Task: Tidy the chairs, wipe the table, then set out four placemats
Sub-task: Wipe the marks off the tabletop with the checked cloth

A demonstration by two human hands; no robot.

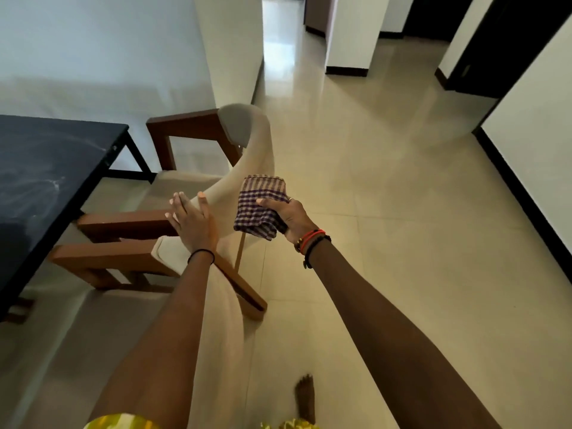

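**Hand on the chair back, cloth in the other**

The far chair (216, 168), cream-cushioned with brown wooden arms, is sitting at the corner of the dark table (46, 168), just right of centre at about one o'clock from the left hand. The left hand (192, 224) is lying flat and spread against the top edge of its curved back, fingers straight, palm pressing on the fabric rather than closing around anything. A second chair (130, 258) of the same make is standing nearer, at about seven o'clock from that hand, its wooden arm running just beside the first chair's arm, both pointing in under the table edge.

Out at three o'clock from the left hand, the right hand (286, 213) is gripping a folded purple-and-white checked cloth (260, 209), thumb over the top and fingers curled beneath, the loose end hanging down. The cloth is hovering in front of the chair back; whether it is touching I cannot tell.

The tabletop, over at nine o'clock, is showing pale streaky smears. Beige glossy floor tiles (387, 212) are stretching away toward twelve o'clock, and a bare foot (305, 397) is showing down at six.
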